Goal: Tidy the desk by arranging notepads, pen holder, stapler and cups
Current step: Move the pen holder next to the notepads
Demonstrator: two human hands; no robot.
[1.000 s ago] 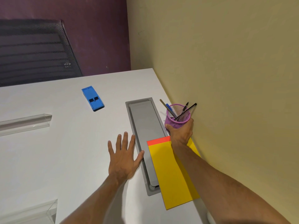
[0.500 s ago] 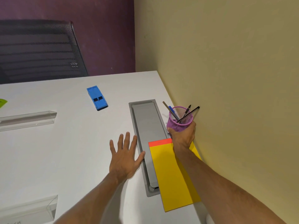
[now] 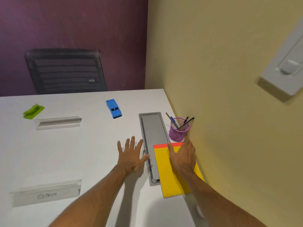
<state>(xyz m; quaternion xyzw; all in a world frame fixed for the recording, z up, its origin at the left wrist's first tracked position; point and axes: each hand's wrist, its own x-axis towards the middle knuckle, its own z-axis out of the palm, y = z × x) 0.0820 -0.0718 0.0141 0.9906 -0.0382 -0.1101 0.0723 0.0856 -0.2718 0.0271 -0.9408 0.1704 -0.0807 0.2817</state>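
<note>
A purple mesh pen holder with several pens stands on the white desk close to the yellow wall. Just in front of it my right hand hovers open over the top of a yellow notepad with a red strip, fingers spread and off the holder. My left hand lies flat and open on the desk beside the grey cable tray lid. A blue stapler sits further back, and a green stapler lies at the far left.
Two clear acrylic name stands are on the desk, one at mid left and one near the front left. A black mesh chair stands behind the desk. A white wall fixture sticks out at the right.
My right hand has let go of the pen holder and drawn back over the notepad. The view has tilted up, bringing the green stapler and wall fixture into sight. The left hand stays put.
</note>
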